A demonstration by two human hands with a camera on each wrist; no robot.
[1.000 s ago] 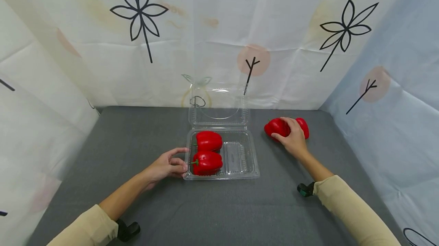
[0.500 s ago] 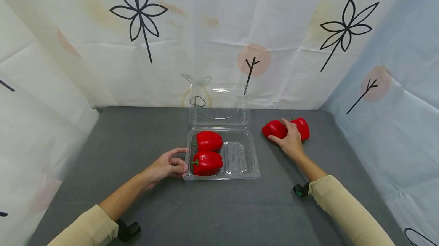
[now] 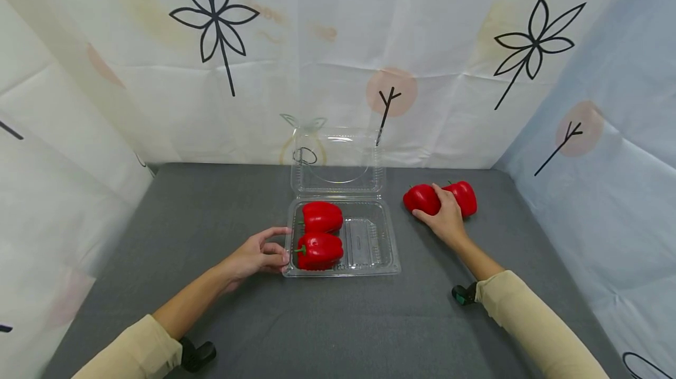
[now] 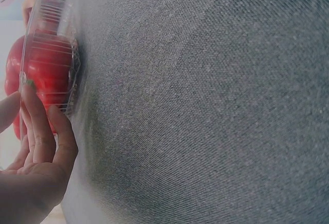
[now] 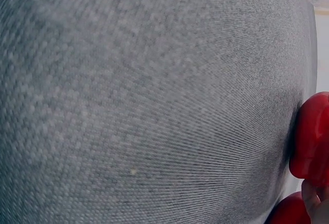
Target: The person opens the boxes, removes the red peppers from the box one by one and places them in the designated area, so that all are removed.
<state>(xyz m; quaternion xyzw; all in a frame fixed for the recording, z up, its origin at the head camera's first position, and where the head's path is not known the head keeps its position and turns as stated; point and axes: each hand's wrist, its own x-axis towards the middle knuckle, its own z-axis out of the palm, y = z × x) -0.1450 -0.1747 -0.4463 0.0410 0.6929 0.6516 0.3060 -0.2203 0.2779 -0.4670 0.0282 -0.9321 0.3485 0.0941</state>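
In the head view an open clear plastic clamshell container (image 3: 369,244) lies mid-table, its lid (image 3: 338,173) raised at the back. Two red bell peppers lie in its left half, a rear pepper (image 3: 322,216) and a front pepper (image 3: 319,251) with its green stem to the left. My left hand (image 3: 264,254) pinches the container's left rim; the left wrist view has the thumb and fingers (image 4: 38,121) on either side of it. To the right, my right hand (image 3: 446,215) grips a red bell pepper (image 3: 421,199), thumb in front and fingers behind. Another bell pepper (image 3: 465,198) lies just right of that hand.
Grey cloth covers the table (image 3: 338,326). A white printed curtain (image 3: 338,44) stands along the back and both sides, close behind the raised lid. Black straps with small devices (image 3: 463,294) sit at both wrists.
My right hand has shifted slightly left with the pepper it holds, so a gap shows toward the other pepper, now more visible. The left hand and container have stayed put.
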